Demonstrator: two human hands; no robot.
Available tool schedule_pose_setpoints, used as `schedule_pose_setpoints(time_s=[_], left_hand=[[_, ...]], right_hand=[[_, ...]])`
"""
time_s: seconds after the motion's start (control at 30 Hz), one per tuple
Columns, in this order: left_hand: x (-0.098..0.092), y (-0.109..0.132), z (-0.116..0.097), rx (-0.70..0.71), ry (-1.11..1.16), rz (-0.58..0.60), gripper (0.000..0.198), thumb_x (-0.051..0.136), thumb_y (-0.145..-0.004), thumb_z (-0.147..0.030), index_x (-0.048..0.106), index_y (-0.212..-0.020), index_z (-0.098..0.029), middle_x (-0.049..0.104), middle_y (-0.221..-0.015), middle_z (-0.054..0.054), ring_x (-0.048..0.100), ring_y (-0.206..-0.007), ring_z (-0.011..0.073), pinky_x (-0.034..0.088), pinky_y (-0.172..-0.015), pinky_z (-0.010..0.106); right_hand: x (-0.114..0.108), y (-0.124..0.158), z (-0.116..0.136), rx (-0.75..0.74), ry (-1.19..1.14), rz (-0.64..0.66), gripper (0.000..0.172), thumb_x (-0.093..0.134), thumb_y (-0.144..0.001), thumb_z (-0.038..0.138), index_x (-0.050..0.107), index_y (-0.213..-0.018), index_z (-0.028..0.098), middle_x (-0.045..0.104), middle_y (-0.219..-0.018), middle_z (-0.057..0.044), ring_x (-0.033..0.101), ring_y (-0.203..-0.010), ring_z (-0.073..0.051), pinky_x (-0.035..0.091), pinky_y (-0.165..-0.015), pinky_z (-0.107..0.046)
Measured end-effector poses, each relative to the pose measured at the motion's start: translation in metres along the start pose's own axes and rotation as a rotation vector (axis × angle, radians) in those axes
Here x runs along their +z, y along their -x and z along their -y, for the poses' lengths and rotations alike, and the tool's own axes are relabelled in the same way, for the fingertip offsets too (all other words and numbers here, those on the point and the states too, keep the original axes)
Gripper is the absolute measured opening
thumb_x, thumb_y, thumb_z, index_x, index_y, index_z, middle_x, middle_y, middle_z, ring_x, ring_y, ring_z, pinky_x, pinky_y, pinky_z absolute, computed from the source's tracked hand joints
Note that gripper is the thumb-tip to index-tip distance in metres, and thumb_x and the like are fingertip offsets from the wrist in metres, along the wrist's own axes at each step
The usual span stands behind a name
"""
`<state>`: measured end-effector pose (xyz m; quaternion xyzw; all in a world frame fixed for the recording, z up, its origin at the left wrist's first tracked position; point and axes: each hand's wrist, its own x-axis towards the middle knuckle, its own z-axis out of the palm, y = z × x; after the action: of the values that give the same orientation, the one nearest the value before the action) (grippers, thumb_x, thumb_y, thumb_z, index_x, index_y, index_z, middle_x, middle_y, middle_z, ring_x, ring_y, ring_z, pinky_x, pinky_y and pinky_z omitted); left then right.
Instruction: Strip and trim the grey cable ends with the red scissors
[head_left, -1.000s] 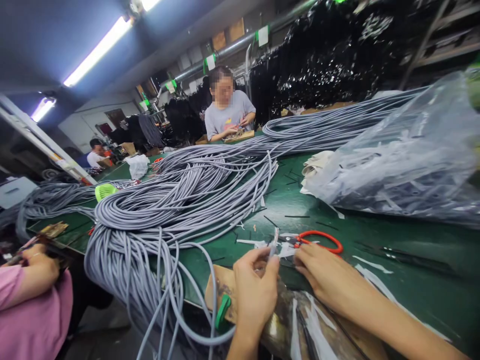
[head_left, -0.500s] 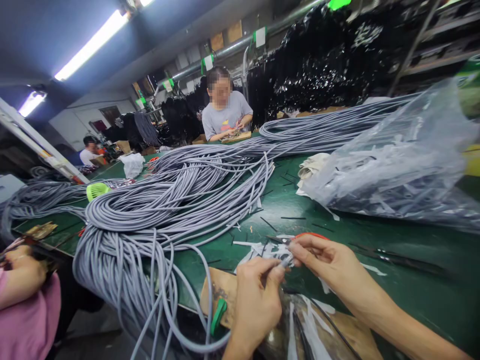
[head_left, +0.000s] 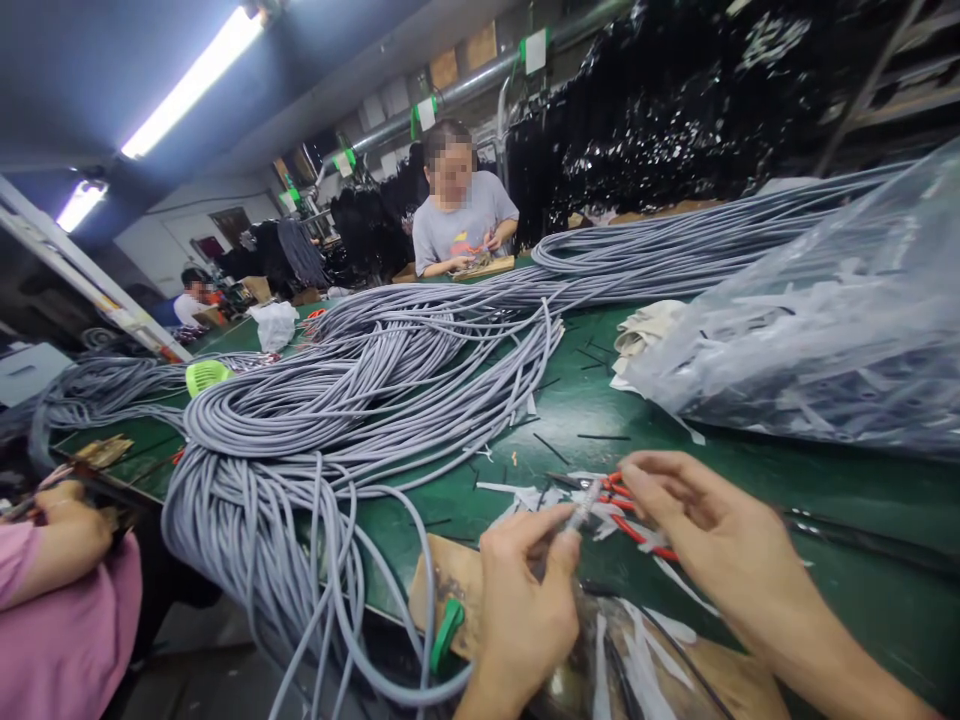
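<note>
My left hand [head_left: 525,605] pinches a grey cable [head_left: 582,508] near its end, between thumb and forefinger. The cable's tip points up and away, and it looks whitish and frayed. To its right, my right hand [head_left: 701,520] has thumb and forefinger drawn together; what they hold, if anything, is too small to make out. A pair of red-handled cutters [head_left: 646,538] lies on the table just beneath the right fingers, its jaws pointing left. White strips [head_left: 517,498] are scattered around the jaws. Below my hands sits a wooden board [head_left: 450,585] with a green clip-like piece [head_left: 448,632].
A large heap of grey cable coils [head_left: 300,400] covers the left and hangs over the edge of the green table [head_left: 577,390]. A clear bag of white scraps [head_left: 817,340] stands at right beside a cloth [head_left: 646,330]. Co-workers sit across [head_left: 465,220] and at left [head_left: 67,600].
My right hand has moved right, away from the cable tip, uncovering more of the cutters' red handles. My left hand still grips the cable. The whole view has shifted slightly.
</note>
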<state>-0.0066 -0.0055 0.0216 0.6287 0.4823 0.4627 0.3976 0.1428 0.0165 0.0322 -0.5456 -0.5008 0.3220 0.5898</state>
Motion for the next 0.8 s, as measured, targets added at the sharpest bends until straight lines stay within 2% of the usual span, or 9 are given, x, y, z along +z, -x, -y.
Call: schedule_pose_setpoints(time_s=[0.07, 0.2, 0.3, 0.57, 0.8], left_hand=[[0.0, -0.001, -0.001, 0.006, 0.014, -0.047, 0.028, 0.053, -0.089, -0.023, 0.076, -0.103, -0.015, 0.074, -0.086, 0.01, 0.065, -0.074, 0.0212, 0.049, -0.065, 0.026], [0.0, -0.001, -0.001, -0.002, 0.074, -0.106, 0.029, 0.054, -0.091, -0.027, 0.077, -0.104, -0.015, 0.074, -0.086, 0.01, 0.065, -0.073, 0.0197, 0.05, -0.064, 0.025], [0.002, 0.0, 0.002, -0.028, 0.095, -0.139, 0.028, 0.059, -0.089, -0.031, 0.078, -0.099, -0.013, 0.072, -0.082, 0.011, 0.065, -0.07, 0.0194, 0.051, -0.061, 0.024], [0.002, 0.0, 0.003, -0.033, 0.073, -0.16, 0.023, 0.063, -0.086, -0.029, 0.079, -0.089, -0.013, 0.069, -0.072, 0.008, 0.064, -0.063, 0.0166, 0.049, -0.054, 0.021], [0.002, 0.001, 0.002, -0.015, 0.047, -0.161, 0.018, 0.064, -0.083, -0.023, 0.079, -0.085, -0.014, 0.069, -0.07, 0.007, 0.065, -0.063, 0.0169, 0.049, -0.053, 0.021]], right_hand=[[-0.003, 0.0, -0.001, -0.073, 0.084, 0.012, 0.052, 0.065, -0.065, 0.073, 0.066, -0.077, 0.022, 0.069, -0.062, -0.003, 0.068, -0.055, -0.019, 0.055, -0.048, -0.025], [-0.003, 0.01, -0.008, -0.275, 0.292, 0.147, 0.043, 0.053, -0.084, 0.06, 0.071, -0.071, 0.023, 0.073, -0.068, -0.006, 0.071, -0.062, -0.021, 0.057, -0.052, -0.026], [0.0, 0.018, -0.014, -0.372, 0.34, 0.166, 0.038, 0.051, -0.089, 0.049, 0.073, -0.072, 0.024, 0.075, -0.071, -0.005, 0.072, -0.064, -0.021, 0.058, -0.056, -0.027], [0.0, 0.017, -0.007, -0.385, 0.35, 0.177, 0.034, 0.051, -0.088, 0.042, 0.074, -0.068, 0.025, 0.071, -0.059, -0.002, 0.066, -0.05, -0.019, 0.053, -0.047, -0.026], [0.0, 0.018, -0.002, -0.324, 0.285, 0.219, 0.032, 0.054, -0.086, 0.041, 0.072, -0.064, 0.025, 0.07, -0.059, -0.002, 0.067, -0.052, -0.02, 0.054, -0.046, -0.025]])
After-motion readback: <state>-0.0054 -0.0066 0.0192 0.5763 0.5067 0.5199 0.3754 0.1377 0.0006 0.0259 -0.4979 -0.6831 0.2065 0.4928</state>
